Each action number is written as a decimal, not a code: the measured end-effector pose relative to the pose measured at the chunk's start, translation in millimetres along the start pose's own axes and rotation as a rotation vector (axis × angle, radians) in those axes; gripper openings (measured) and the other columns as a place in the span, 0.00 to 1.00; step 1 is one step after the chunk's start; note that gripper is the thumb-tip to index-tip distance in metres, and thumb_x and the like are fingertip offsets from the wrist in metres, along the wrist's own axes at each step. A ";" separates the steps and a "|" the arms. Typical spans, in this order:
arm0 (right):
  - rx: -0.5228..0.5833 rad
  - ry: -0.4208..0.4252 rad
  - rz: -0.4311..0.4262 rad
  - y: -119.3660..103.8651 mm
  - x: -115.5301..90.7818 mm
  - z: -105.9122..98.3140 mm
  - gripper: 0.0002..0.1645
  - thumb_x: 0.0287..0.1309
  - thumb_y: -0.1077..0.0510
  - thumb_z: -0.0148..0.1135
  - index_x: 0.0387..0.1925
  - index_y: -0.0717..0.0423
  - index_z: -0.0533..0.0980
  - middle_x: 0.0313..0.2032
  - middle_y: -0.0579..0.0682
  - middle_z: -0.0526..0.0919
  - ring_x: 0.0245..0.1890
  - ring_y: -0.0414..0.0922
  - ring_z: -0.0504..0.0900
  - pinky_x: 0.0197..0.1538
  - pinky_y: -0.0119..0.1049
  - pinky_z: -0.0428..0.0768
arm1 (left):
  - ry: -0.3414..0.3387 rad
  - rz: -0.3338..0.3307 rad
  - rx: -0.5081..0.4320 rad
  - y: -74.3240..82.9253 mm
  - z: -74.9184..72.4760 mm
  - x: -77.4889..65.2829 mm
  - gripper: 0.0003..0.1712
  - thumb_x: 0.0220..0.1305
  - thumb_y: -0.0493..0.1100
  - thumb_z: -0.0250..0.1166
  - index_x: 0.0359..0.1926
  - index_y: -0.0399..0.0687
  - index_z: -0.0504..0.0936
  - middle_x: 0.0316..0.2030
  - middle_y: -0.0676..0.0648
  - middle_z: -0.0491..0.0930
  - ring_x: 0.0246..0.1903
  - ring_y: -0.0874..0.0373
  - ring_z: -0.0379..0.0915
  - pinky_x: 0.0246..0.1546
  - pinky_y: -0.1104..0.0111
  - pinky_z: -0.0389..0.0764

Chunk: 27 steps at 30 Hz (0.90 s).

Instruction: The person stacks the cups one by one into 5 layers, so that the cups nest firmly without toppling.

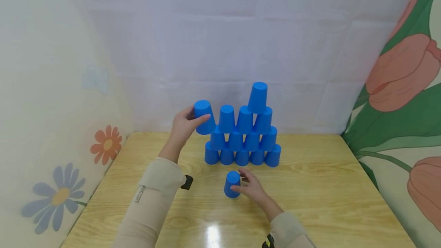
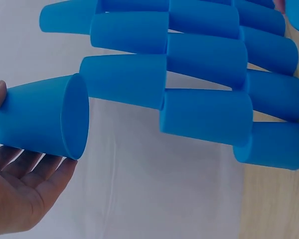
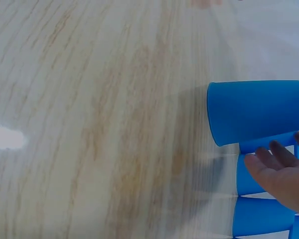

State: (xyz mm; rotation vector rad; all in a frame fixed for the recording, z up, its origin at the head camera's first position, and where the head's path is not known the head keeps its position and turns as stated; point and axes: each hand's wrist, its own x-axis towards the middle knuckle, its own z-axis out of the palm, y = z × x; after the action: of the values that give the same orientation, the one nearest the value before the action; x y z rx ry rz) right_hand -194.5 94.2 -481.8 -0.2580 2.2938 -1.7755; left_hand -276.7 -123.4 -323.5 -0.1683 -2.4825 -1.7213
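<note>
My left hand [image 1: 184, 125] holds an upside-down blue cup [image 1: 205, 119], thumb on the near side, beside the left end of a pyramid of blue cups [image 1: 236, 141]. In the left wrist view, several fingers lie along the side of that held cup [image 2: 35, 117], its rim facing the stack. Another upside-down blue cup [image 1: 232, 185] stands in front of the pyramid. My right hand [image 1: 255, 190] is at its right side, fingers spread and loosely bent; in the right wrist view, the fingers [image 3: 271, 162] lie alongside this cup [image 3: 256, 112] without gripping it.
The pyramid's lower rows hold several cups; three cups form the third row, and a single cup [image 1: 258, 98] tops its right side. A white cloth [image 1: 213, 49] hangs behind the wooden table [image 1: 320, 186]. Flower-patterned walls [image 1: 396, 83] flank it.
</note>
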 end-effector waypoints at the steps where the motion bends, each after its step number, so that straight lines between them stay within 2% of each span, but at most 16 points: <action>1: 0.002 -0.003 -0.003 -2.6 -2.0 0.4 0.40 0.48 0.56 0.62 0.59 0.65 0.56 0.54 0.64 0.62 0.53 0.62 0.60 0.50 0.51 0.66 | -0.003 -0.001 0.000 2.9 1.5 1.9 0.46 0.43 0.64 0.62 0.61 0.50 0.60 0.55 0.44 0.65 0.54 0.50 0.60 0.50 0.55 0.65; 5: 0.023 -0.014 -0.045 -3.3 -4.8 2.6 0.38 0.48 0.59 0.62 0.58 0.67 0.57 0.52 0.65 0.63 0.53 0.62 0.60 0.52 0.54 0.63 | -0.005 0.002 -0.017 14.1 6.4 9.5 0.44 0.44 0.63 0.63 0.61 0.50 0.61 0.54 0.44 0.66 0.54 0.50 0.60 0.50 0.55 0.65; 8: 0.004 -0.019 -0.073 8.3 0.4 5.4 0.37 0.48 0.58 0.62 0.57 0.67 0.57 0.52 0.63 0.65 0.52 0.61 0.62 0.51 0.53 0.64 | 0.011 0.017 -0.035 21.0 8.0 15.1 0.42 0.45 0.61 0.63 0.60 0.48 0.63 0.54 0.44 0.67 0.53 0.50 0.61 0.50 0.55 0.65; 15: -0.022 0.020 -0.032 25.9 10.8 12.1 0.41 0.46 0.52 0.63 0.58 0.63 0.57 0.53 0.61 0.65 0.52 0.60 0.63 0.50 0.52 0.66 | 0.003 0.013 -0.017 33.7 12.7 26.2 0.47 0.43 0.61 0.64 0.62 0.47 0.59 0.56 0.43 0.64 0.55 0.50 0.59 0.50 0.56 0.65; 27: -0.010 0.078 -0.054 34.2 15.0 15.6 0.36 0.46 0.55 0.64 0.56 0.64 0.61 0.51 0.61 0.68 0.51 0.58 0.65 0.51 0.50 0.66 | -0.007 -0.007 0.003 45.6 19.8 40.4 0.46 0.44 0.61 0.63 0.62 0.49 0.58 0.57 0.44 0.63 0.55 0.50 0.58 0.50 0.55 0.65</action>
State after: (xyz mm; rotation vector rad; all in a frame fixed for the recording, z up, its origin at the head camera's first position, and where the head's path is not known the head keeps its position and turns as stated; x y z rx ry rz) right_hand -204.5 84.2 -519.7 -0.2589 2.3719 -1.8312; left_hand -310.1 -87.9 -281.8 -0.1655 -2.4932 -1.7227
